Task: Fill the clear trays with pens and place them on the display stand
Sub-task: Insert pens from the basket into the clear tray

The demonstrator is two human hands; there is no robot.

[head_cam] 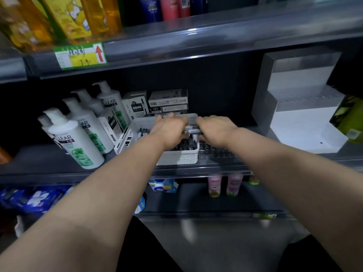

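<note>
A white perforated basket (177, 157) full of dark pens (184, 147) sits on the middle shelf. Above it, my left hand (170, 128) and my right hand (215, 127) both grip a small clear tray (191, 129) between them; their fingers curl over its ends and hide most of it. Another clear tray (215, 151), holding pens standing in rows, lies right of the basket under my right wrist. The white stepped display stand (302, 118) stands at the shelf's right end, its steps bare.
White shampoo pump bottles (78, 134) crowd the shelf left of the basket. Pen boxes (167, 102) are stacked behind it. The shelf above carries yellow bottles (64, 18) and a green price tag (80, 55). Small pink bottles (215, 185) sit on the shelf below.
</note>
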